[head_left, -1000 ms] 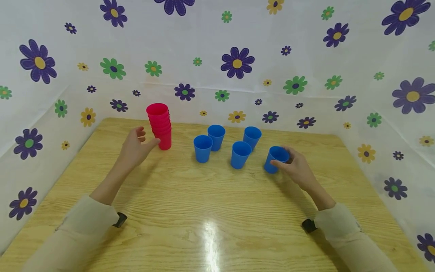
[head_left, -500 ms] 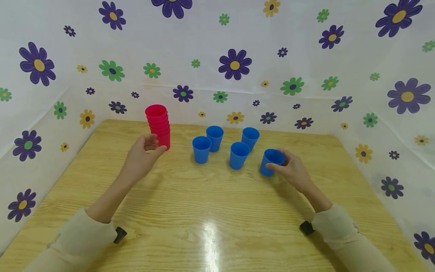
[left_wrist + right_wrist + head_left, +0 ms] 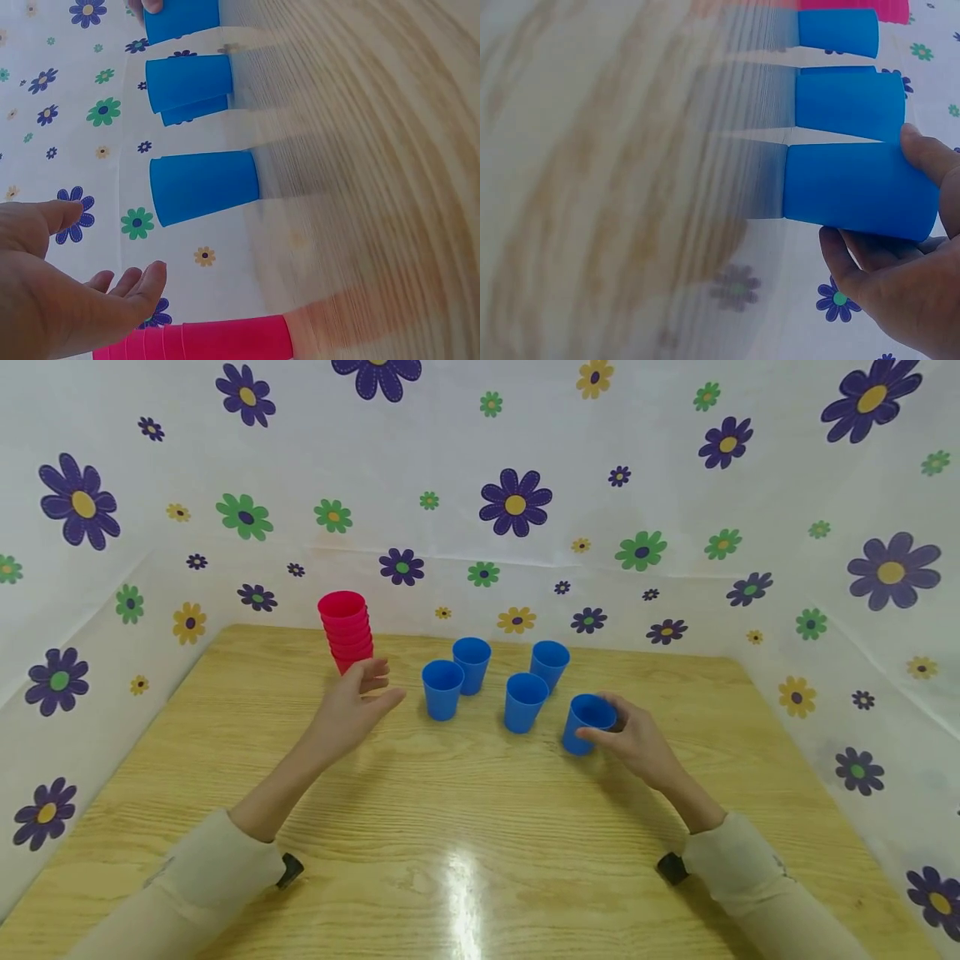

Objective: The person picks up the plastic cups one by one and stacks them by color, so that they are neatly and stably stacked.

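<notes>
My right hand point(image 3: 637, 742) grips a blue plastic cup point(image 3: 855, 187), thumb at one side near the rim and fingers round the other. This cup stands upright on the wooden table, frontmost and rightmost of the blue cups. To its left stand several more upright blue cups, among them a front-left cup point(image 3: 442, 693) and a middle front cup point(image 3: 523, 706). My left hand point(image 3: 347, 714) holds nothing, its thumb and fingers spread apart, left of the front-left cup. Behind it rises a stack of nested red cups point(image 3: 347, 631), its lower part hidden by the hand in the head view.
Two further blue cups stand behind, a back-left cup point(image 3: 473, 667) and a back-right cup point(image 3: 551, 662). A white cloth point(image 3: 420, 435) printed with flowers closes off the back and sides of the wooden table point(image 3: 420, 827).
My left hand has moved right, from beside the red stack to in front of it. The right hand has slid its blue cup left and slightly nearer. The other cups stay put.
</notes>
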Action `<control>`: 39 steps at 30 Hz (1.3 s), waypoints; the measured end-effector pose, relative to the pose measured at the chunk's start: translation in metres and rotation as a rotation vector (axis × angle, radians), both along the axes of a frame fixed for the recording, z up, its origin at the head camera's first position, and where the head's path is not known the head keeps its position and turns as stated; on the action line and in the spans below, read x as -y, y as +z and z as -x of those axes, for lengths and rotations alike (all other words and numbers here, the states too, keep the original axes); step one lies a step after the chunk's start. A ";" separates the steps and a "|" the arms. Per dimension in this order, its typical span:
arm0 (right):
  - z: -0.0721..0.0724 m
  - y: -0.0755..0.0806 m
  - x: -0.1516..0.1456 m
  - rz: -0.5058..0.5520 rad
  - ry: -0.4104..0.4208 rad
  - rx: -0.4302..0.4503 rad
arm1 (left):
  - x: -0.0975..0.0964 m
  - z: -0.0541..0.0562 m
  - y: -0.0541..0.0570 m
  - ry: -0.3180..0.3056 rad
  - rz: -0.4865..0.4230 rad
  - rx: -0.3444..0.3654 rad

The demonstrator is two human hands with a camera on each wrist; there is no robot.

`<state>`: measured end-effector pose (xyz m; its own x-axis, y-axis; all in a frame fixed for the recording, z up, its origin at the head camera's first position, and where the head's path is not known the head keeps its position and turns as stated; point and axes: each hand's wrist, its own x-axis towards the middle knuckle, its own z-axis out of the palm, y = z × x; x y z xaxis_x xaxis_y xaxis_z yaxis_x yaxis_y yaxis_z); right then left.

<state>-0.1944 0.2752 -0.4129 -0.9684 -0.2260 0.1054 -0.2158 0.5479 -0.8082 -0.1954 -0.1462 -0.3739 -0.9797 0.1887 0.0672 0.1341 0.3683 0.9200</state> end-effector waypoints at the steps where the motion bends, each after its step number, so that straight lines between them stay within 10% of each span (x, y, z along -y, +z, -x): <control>1: 0.000 0.000 0.000 0.001 0.003 -0.002 | -0.002 0.002 -0.001 -0.006 0.000 0.001; 39: -0.002 -0.002 0.000 -0.014 0.008 -0.019 | -0.054 0.050 -0.027 -0.044 0.160 0.053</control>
